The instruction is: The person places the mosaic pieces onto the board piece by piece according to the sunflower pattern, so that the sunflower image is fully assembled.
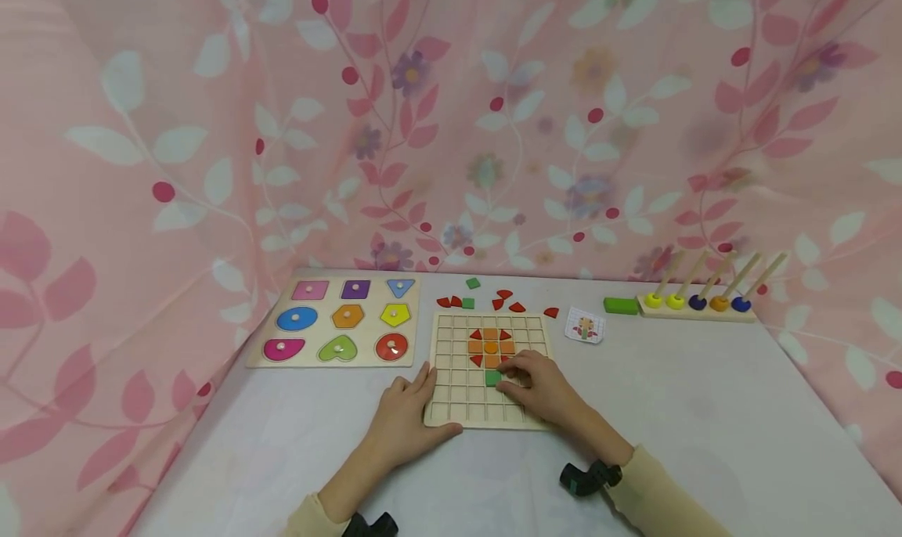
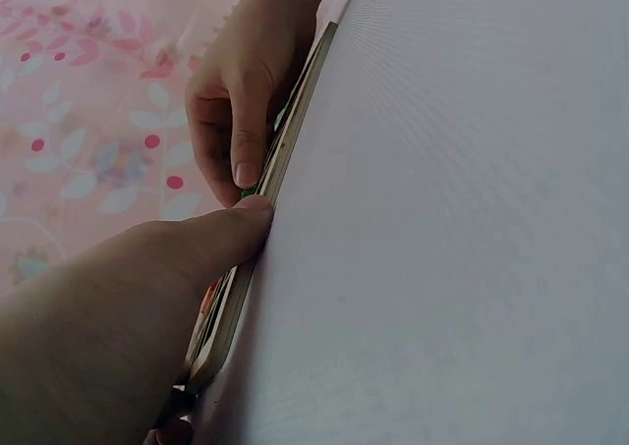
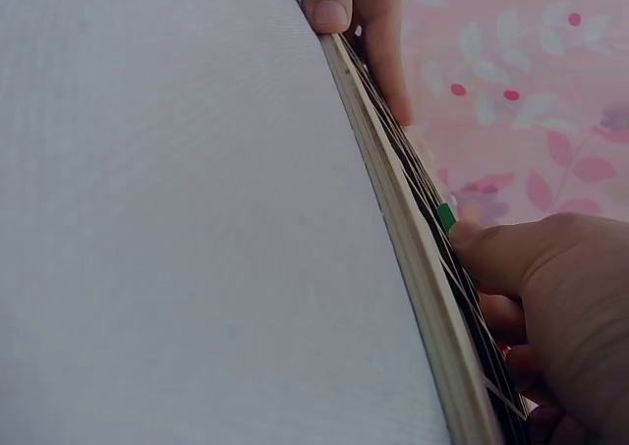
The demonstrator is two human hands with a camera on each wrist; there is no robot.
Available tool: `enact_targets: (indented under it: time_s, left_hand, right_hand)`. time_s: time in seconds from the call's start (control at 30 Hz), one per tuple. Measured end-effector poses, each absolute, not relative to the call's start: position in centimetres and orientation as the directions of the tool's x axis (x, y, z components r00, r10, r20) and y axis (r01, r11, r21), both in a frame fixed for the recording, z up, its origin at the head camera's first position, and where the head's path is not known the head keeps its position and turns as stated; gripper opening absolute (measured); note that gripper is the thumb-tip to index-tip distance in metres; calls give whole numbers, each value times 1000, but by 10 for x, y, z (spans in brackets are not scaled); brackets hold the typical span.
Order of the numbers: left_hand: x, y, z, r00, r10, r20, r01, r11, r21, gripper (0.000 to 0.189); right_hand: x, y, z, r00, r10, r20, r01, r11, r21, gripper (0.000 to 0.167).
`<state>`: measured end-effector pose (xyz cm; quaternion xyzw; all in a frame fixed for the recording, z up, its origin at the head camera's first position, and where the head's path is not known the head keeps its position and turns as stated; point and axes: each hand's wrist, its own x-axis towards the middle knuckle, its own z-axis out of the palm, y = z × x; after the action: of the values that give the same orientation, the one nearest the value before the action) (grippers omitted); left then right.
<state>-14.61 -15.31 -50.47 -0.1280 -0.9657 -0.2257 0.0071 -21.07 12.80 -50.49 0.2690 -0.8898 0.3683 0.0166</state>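
A wooden grid board (image 1: 451, 408) lies on the white table. At its centre, orange squares and red pieces surround an orange round piece (image 1: 491, 348). My left hand (image 1: 404, 423) rests at the board's left side, fingers along that edge and thumb on the front edge. With thumb and fingers my right hand (image 1: 543, 388) pinches a green square tile (image 1: 492, 378) just below the orange pieces. The tile's green edge (image 3: 447, 216) shows by the thumb in the right wrist view. Whether it lies flat in a cell, I cannot tell.
Loose red pieces (image 1: 517, 308) and green squares (image 1: 473, 283) lie behind the board. A shape puzzle (image 1: 366, 359) is at left. A pattern card (image 1: 585, 326), a green block (image 1: 621, 306) and a peg stand with coloured beads (image 1: 698, 313) are at right.
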Motion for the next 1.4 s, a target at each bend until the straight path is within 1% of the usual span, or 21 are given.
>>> enact_targets:
  time_s: [0.2,0.5,0.83,0.97,1.07,1.17,1.23,1.33,1.4]
  left_hand:
    - [-148,-152,-507,-966,249,70,254,869,423,110]
    - [-149,-153,-509,-965,252,74,259,872,416,110]
    - [-149,-155,-507,-967,245,67,250,870,425,111]
    - [-150,-154,-507,-966,249,63,252,865,434,111]
    - [-150,-154,-509,-967,246,64,249,865,436,111]
    - [-150,-154,-511,-967,244,69,249,865,435,112]
    - [-149,-154,-512,-968,241,68,246,868,430,112]
    - [-149,-154,-511,-969,237,67,242,870,429,111]
    - [-149,-154,-511,-970,234,66,239,870,431,111]
  right_hand:
    - [-210,128,-507,-857,-456,239,-488,574,-657,26]
    - [-210,123,-505,-864,-428,267,-490,588,-643,21]
    - [-210,120,-507,-865,-414,283,-490,577,-653,22]
    - [-211,121,-506,-873,-407,270,-475,585,-657,19]
    - [-210,122,-502,-882,-413,228,-449,591,-670,19]
    - [-210,122,-495,-903,-397,163,-384,577,-721,19]
    - [-212,121,-490,-911,-387,141,-354,562,-747,18]
    - [-222,120,-482,-913,-380,148,-351,547,-760,19]
    - [-233,118,-477,-906,-388,170,-377,555,-742,21]
